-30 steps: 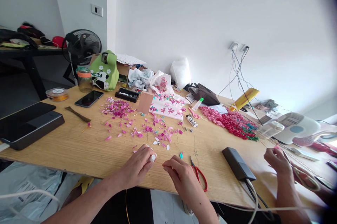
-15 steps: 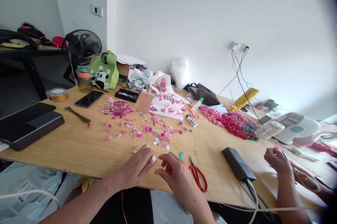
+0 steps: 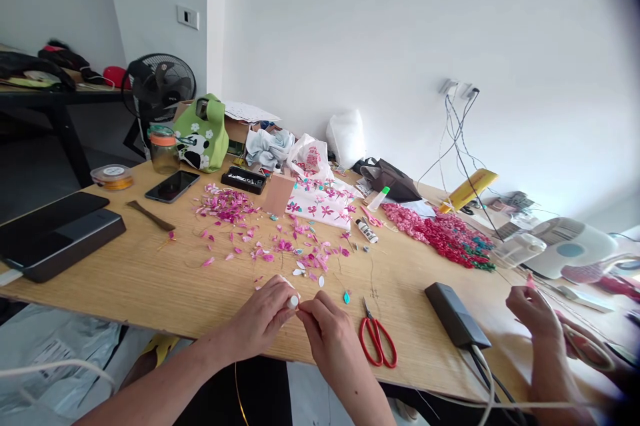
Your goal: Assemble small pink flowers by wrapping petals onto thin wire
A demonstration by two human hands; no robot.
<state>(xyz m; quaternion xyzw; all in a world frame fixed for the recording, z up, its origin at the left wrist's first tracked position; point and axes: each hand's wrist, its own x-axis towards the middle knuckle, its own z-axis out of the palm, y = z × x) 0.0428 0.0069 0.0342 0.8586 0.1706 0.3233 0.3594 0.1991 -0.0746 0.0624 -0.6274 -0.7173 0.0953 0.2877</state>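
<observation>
My left hand (image 3: pixel 265 316) is wrapped round a small white tube (image 3: pixel 293 302), whose round end points toward my right hand. The fingertips of my right hand (image 3: pixel 327 329) are pinched together right beside that end; what they hold, if anything, is too small to make out. Just beyond the hands lie loose pink petals (image 3: pixel 267 254) and a few white ones (image 3: pixel 321 281). A teal leaf-shaped piece (image 3: pixel 347 297) rests past my right hand. Red-handled scissors (image 3: pixel 376 339) lie to its right, blades pointing away.
A dark grey power bank (image 3: pixel 456 314) with cables sits to the right. Farther right is a co-worker's hand (image 3: pixel 534 306) with a pink piece. At left lie a phone (image 3: pixel 173 186) and a black device (image 3: pixel 75 243). A white-black bottle (image 3: pixel 367 231) lies mid-table.
My right hand has moved in to the left, and its fingers have gone from apart to pinched beside the white tube. My left hand keeps its hold.
</observation>
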